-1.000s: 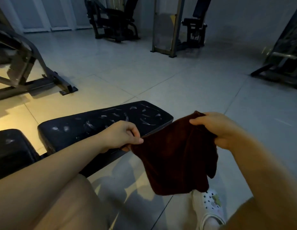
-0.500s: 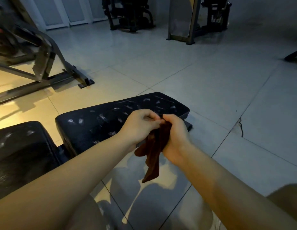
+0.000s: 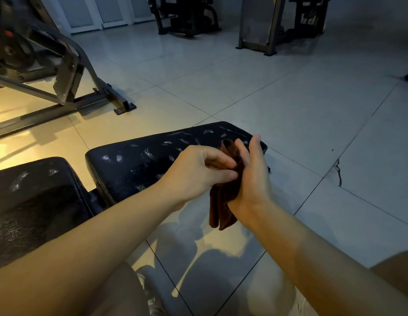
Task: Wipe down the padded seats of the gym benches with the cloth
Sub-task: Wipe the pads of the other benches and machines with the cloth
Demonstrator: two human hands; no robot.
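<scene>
Above the cracked seat pad we hold the folded brown cloth: our left hand pinches it, our right hand lies against it with straight fingers, hiding its middle. A machine frame stands left.

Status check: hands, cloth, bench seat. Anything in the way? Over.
Left hand pinching the cloth; right hand flat against it, fingers straight. Cloth bunched, off the bench seat. Wiping not started. Nothing on the seat.
</scene>
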